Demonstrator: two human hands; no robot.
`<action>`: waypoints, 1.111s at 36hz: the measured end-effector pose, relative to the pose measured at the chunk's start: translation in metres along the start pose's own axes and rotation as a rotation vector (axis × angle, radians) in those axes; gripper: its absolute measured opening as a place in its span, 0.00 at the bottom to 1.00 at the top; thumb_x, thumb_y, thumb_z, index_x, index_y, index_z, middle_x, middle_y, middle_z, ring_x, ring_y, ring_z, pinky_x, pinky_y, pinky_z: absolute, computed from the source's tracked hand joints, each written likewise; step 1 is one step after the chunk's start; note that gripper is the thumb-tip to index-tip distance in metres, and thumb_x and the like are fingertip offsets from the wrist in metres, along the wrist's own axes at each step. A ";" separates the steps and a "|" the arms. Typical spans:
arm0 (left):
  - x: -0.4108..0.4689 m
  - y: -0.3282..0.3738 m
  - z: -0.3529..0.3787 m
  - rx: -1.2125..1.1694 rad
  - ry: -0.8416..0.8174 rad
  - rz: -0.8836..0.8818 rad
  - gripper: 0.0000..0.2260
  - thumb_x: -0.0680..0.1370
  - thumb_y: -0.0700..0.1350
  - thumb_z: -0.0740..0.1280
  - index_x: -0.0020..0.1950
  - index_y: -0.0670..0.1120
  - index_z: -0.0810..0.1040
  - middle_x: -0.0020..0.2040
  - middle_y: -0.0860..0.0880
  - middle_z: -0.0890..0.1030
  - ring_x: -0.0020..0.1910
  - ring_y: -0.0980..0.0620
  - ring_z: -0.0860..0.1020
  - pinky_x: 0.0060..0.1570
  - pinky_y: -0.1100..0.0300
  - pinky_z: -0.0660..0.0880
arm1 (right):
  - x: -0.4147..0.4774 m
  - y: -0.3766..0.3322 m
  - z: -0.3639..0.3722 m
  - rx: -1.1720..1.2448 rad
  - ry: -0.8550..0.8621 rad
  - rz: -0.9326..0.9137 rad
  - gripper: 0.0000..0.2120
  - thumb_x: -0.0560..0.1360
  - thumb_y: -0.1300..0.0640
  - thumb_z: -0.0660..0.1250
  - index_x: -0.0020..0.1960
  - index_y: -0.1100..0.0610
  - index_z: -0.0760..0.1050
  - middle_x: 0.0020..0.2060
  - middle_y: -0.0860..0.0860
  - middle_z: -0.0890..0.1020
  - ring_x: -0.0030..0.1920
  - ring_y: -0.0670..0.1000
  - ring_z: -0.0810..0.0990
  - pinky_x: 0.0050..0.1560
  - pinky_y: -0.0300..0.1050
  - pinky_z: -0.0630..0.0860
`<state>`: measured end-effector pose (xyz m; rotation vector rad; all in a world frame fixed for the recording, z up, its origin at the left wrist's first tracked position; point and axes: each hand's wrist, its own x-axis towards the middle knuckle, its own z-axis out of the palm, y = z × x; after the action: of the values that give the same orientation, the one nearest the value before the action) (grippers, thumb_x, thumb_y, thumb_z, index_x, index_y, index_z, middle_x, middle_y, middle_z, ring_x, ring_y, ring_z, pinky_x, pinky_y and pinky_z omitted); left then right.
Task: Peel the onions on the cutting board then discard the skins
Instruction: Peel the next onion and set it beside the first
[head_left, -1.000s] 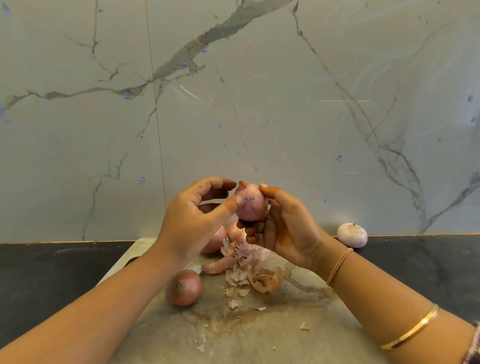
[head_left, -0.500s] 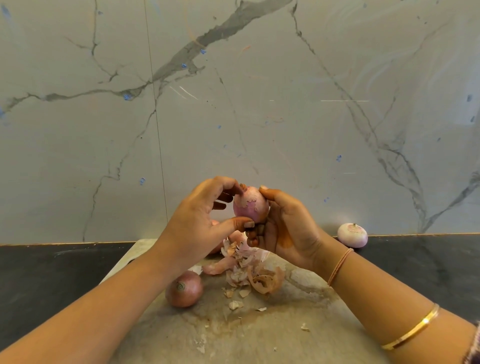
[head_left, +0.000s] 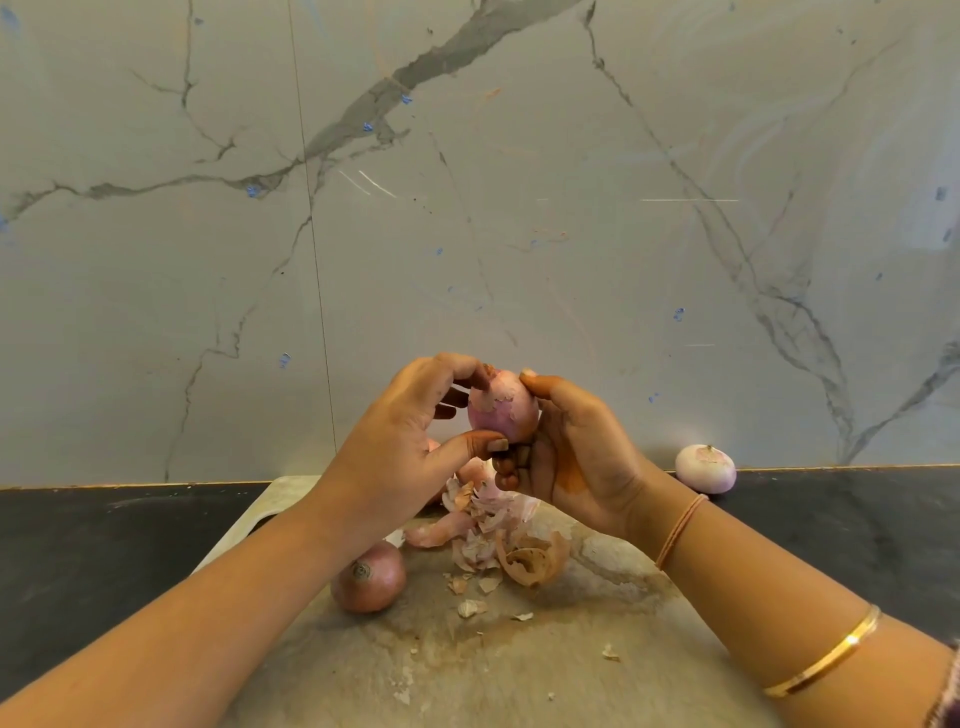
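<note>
when stripping clinging flakes

while working above the cutting board, with right hand curled round the held onion and left hand pinching it, thumb below, fingertips on top: catch a torn edge by nail, pull downward, drop onto the skin pile.

a: entry 1, background?
b: pale grey marble wall, dark grey veins running diagonally. small blue specks scattered over it. thin vertical seam left of centre.
a: base of the wall?
b: narrow gold-toned strip along the joint, touching a dark matte countertop that runs out to both sides of the frame.
a: worn items?
b: gold bangle, lower right. thin peach thread band nearer the wrist, well apart from the bangle. edge of a sleeve in the bottom right corner, pattern too blurred to tell.
</note>
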<state>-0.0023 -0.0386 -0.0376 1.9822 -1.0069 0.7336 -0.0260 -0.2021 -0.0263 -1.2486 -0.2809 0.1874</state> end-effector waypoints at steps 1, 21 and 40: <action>0.000 0.000 0.000 0.004 -0.004 -0.010 0.17 0.72 0.51 0.71 0.54 0.66 0.68 0.55 0.60 0.74 0.54 0.63 0.74 0.54 0.73 0.71 | 0.000 0.000 0.000 -0.003 0.001 0.000 0.19 0.82 0.47 0.51 0.61 0.59 0.72 0.32 0.54 0.80 0.29 0.48 0.75 0.31 0.40 0.75; 0.000 0.006 0.000 0.003 -0.018 -0.067 0.15 0.69 0.58 0.66 0.53 0.64 0.66 0.54 0.60 0.73 0.54 0.65 0.72 0.52 0.75 0.69 | 0.001 0.001 -0.002 -0.009 0.007 0.006 0.18 0.82 0.46 0.52 0.58 0.57 0.73 0.35 0.55 0.79 0.30 0.48 0.75 0.33 0.41 0.75; 0.002 0.006 0.001 0.054 0.037 -0.043 0.10 0.71 0.51 0.72 0.47 0.54 0.73 0.50 0.55 0.75 0.52 0.61 0.73 0.51 0.71 0.72 | 0.001 0.002 0.000 -0.075 -0.022 0.006 0.23 0.80 0.44 0.53 0.59 0.61 0.75 0.32 0.52 0.77 0.33 0.48 0.72 0.35 0.39 0.73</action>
<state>-0.0065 -0.0427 -0.0338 2.0225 -0.9290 0.7786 -0.0250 -0.2016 -0.0277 -1.3229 -0.3051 0.1973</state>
